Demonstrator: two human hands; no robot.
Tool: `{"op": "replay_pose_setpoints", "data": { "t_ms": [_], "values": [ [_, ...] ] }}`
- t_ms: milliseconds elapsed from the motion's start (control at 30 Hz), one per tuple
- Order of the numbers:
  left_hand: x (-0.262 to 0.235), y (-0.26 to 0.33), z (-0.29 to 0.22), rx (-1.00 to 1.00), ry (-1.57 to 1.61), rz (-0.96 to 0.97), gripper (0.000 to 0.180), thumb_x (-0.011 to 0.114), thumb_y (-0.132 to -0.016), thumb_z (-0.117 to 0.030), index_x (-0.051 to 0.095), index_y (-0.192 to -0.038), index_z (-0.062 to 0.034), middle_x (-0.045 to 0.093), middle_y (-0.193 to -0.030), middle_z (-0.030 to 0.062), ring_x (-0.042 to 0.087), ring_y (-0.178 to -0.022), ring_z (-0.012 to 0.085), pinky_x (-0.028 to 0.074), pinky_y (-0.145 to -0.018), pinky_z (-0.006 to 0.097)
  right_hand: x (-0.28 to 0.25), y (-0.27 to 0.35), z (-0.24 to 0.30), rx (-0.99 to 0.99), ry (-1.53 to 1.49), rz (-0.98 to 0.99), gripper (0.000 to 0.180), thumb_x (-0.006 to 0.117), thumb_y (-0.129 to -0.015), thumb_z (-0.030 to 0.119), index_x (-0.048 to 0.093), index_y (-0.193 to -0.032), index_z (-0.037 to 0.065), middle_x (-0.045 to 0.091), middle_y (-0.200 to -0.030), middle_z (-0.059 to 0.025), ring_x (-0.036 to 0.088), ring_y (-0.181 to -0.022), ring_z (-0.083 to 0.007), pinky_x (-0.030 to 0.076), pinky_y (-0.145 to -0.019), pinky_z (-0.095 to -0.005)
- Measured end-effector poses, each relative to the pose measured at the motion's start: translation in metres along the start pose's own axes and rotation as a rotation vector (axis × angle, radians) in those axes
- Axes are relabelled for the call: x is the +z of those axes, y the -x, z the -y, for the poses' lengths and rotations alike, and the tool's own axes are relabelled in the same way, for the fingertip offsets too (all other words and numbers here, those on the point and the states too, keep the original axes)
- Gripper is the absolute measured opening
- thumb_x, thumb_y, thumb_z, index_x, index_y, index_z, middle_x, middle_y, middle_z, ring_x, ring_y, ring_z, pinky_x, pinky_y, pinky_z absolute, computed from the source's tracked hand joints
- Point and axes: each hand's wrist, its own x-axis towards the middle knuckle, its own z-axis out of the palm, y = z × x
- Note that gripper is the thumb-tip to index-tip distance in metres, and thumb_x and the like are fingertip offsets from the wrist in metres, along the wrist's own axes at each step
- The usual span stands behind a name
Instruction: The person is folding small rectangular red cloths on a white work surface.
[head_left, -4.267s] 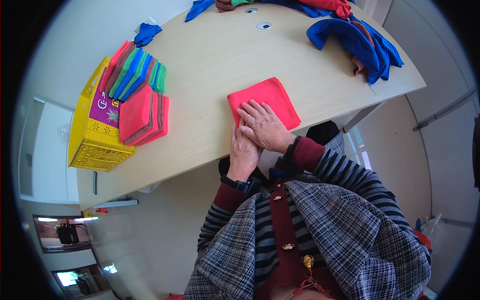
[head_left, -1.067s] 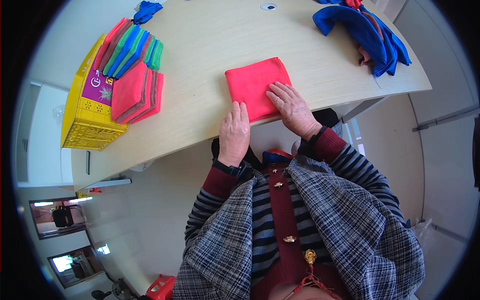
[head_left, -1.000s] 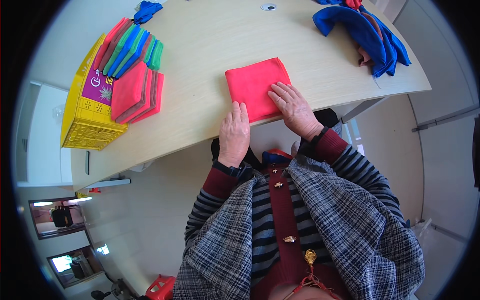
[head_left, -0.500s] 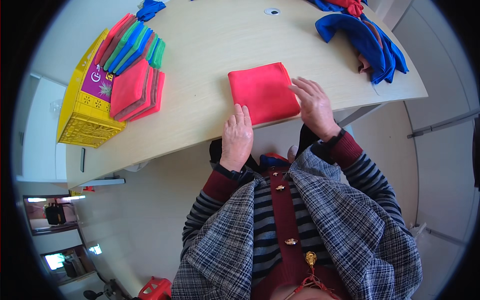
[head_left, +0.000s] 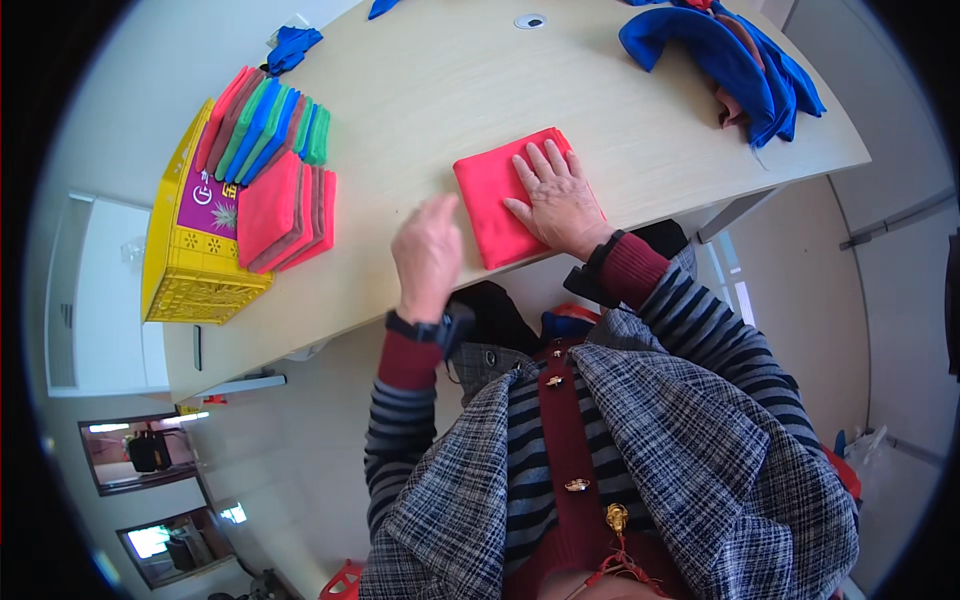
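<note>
A folded red cloth (head_left: pixel 488 205) lies as a neat square near the table's front edge. My right hand (head_left: pixel 562 203) rests flat on its right part, fingers spread and pointing away from me. Left of the cloth, my left hand (head_left: pixel 427 258) is raised and blurred by motion, its fingers too smeared to read. A row of folded cloths in red, brown, green and blue (head_left: pixel 265 130) leans to the left, with folded red and brown cloths (head_left: pixel 272 210) standing in front of it.
A yellow plastic basket (head_left: pixel 205 270) with a purple panel sits at the table's left edge. Loose blue cloths (head_left: pixel 700 60) are heaped at the back right. A small blue cloth (head_left: pixel 293 48) lies at the far left. A round cable hole (head_left: pixel 531 20) is set in the table (head_left: pixel 420 110).
My right hand has moved from the cloth's right edge onto its top and flattened there. My left hand has come off the cloth's near left edge, moving left. The view has shifted slightly.
</note>
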Motion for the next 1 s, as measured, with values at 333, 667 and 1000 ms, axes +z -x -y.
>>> {"op": "replay_pose_setpoints", "data": {
  "t_ms": [333,667,1000],
  "values": [
    [0.053,-0.102,0.092,-0.284,0.582,0.397,0.025,0.063,-0.097,-0.024,0.066,-0.103,-0.0002,0.06,-0.112,0.0135,0.058,-0.105,0.0258,0.045,-0.095,0.035,-0.007,0.005,-0.001,-0.015,-0.109,-0.003,0.067,0.044,-0.101,0.053,0.044,-0.152,0.009,0.039,-0.158,-0.0165,0.028,-0.15,-0.0363,0.018,-0.124,-0.05],
    [0.062,-0.096,0.117,-0.049,0.294,0.248,0.027,0.063,-0.098,-0.027,0.06,-0.092,-0.0007,0.056,-0.1,0.0132,0.057,-0.097,0.0278,0.046,-0.092,0.038,-0.009,0.001,0.005,-0.032,-0.15,-0.03,0.067,0.045,-0.101,0.053,0.046,-0.15,0.008,0.04,-0.158,-0.0165,0.029,-0.15,-0.036,0.018,-0.124,-0.0492],
    [0.072,-0.028,-0.003,0.08,0.041,0.072,0.055,0.048,-0.105,-0.039,0.045,-0.146,-0.0021,0.038,-0.157,0.0215,0.034,-0.147,0.0365,0.029,-0.119,0.046,-0.002,0.003,-0.003,-0.008,-0.132,-0.012,0.067,0.046,-0.1,0.051,0.044,-0.152,0.009,0.039,-0.159,-0.0158,0.028,-0.151,-0.0353,0.018,-0.124,-0.0496]
  ]
}}
